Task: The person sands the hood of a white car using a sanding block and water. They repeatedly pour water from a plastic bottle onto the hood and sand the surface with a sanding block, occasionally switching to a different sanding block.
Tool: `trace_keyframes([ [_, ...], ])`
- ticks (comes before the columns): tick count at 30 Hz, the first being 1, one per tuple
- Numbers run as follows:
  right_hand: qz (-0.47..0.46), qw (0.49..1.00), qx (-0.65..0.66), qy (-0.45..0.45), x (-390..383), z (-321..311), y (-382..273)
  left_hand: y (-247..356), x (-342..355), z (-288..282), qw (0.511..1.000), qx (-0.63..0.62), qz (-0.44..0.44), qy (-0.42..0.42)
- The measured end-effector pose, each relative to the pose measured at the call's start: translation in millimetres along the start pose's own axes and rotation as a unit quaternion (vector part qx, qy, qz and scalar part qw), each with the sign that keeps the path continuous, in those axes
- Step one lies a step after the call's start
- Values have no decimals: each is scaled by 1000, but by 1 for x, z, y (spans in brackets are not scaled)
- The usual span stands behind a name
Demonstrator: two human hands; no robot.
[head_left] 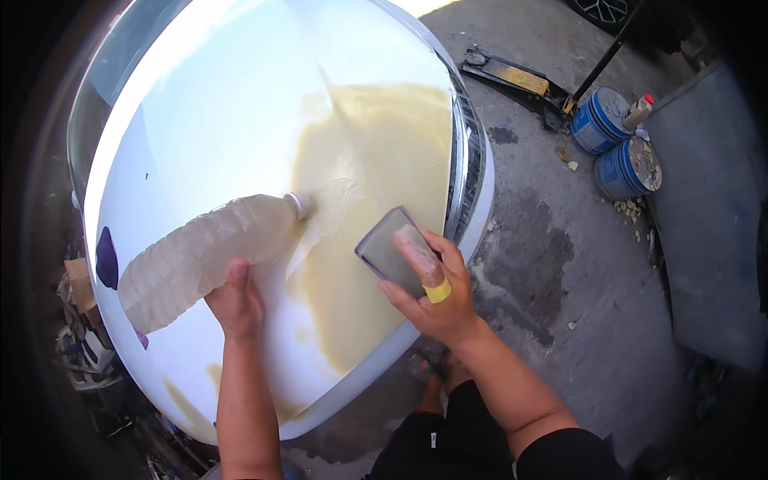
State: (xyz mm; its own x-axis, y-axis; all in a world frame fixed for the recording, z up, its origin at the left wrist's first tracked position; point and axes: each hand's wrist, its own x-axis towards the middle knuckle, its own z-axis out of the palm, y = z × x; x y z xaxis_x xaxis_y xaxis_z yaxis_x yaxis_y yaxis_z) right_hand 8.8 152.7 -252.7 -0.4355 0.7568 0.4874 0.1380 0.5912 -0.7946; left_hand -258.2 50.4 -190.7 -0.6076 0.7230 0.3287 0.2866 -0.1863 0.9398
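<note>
My left hand (pixel 238 302) is closed around a large clear plastic bottle (pixel 204 252) of cloudy liquid, tilted with its neck pointing up and right. A wet streak lies on the panel by the bottle's mouth. In my right hand (pixel 438 296) is a grey sanding block (pixel 386 246) with a dark purple edge, gripped between thumb and fingers. One finger of that hand has a wrapping with a yellow band. Beneath both hands spreads a white car hood (pixel 232 104) with a broad beige filler patch (pixel 400 136). Whether the block touches the hood I cannot tell.
A floor jack (pixel 516 78) with a yellow panel stands on the concrete at the far right. Two blue buckets (pixel 614 172) are beside it, a bottle on one. A grey panel (pixel 712 216) is at the right edge. Car parts (pixel 90 352) lie at the left.
</note>
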Motion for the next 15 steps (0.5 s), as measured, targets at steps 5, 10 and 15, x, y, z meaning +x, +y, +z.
trace_keyframes([
  [5, 43, 995, -95, 9, 140, 16, 26, 4, 3, 7, 1000, -9, -5, -3],
  [10, -1, 999, -11, 35, 13, 6, 8, 1, 1, 0, 1000, -5, -8, 8],
  [15, 38, 998, 5, 46, -9, 2, 0, -1, -2, -2, 1000, -4, 1, 12],
])
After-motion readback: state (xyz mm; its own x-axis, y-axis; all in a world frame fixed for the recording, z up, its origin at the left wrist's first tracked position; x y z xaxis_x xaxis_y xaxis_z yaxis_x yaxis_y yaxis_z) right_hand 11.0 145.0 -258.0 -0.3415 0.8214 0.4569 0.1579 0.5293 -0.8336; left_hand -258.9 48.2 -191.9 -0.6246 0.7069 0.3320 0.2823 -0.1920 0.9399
